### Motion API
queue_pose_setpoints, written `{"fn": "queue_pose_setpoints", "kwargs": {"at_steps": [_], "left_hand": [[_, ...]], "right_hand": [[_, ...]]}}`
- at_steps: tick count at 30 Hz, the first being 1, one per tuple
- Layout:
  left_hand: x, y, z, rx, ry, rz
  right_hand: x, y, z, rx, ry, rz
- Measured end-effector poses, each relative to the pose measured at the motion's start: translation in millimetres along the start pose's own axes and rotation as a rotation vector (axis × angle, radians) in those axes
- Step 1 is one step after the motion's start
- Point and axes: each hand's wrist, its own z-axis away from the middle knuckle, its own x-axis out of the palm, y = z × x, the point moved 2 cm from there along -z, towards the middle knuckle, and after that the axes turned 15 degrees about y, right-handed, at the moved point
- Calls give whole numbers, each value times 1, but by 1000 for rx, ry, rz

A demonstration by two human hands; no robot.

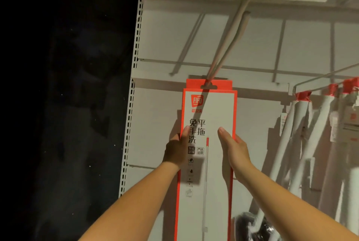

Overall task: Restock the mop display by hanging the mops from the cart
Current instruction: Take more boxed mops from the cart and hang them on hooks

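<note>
Thumbs press its front as the left hand [175,150] and right hand [236,148] grip the mop box [219,108] by its side edges. Above them a red "FIFO" logo [197,100] is printed on the box. Higher up, its tab is threaded on the hook [227,46].

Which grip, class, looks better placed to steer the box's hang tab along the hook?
Probably the right grip: its thumb lies on the mop box face, closer below the hang tab and hook; the left grip holds the outer edge.
</note>
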Motion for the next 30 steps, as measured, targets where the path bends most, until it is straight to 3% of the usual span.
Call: {"fn": "queue_pose_setpoints", "kwargs": {"at_steps": [5, 10, 14, 18, 22, 24, 30], "left_hand": [[-6, 6, 10, -14, 37, -39], [-14, 11, 25, -82, 98, -205], [-26, 15, 56, -116, 92, -137], [-40, 15, 87, 26, -25, -372], [-52, 25, 112, 200, -317, -998], [-56, 31, 127, 258, -478, -1244], [-77, 47, 160, 328, -595, -1320]], "right_hand": [[-2, 1, 3, -22, -55, 166], [-16, 0, 15, 119, -66, 251], [-32, -5, 38, 156, -163, 295], [-50, -7, 59, 64, -215, 553], [-61, -19, 83, -300, -459, 1295], [-65, -26, 99, -360, -556, 1522], [-75, -47, 150, -255, -621, 1597]]}}
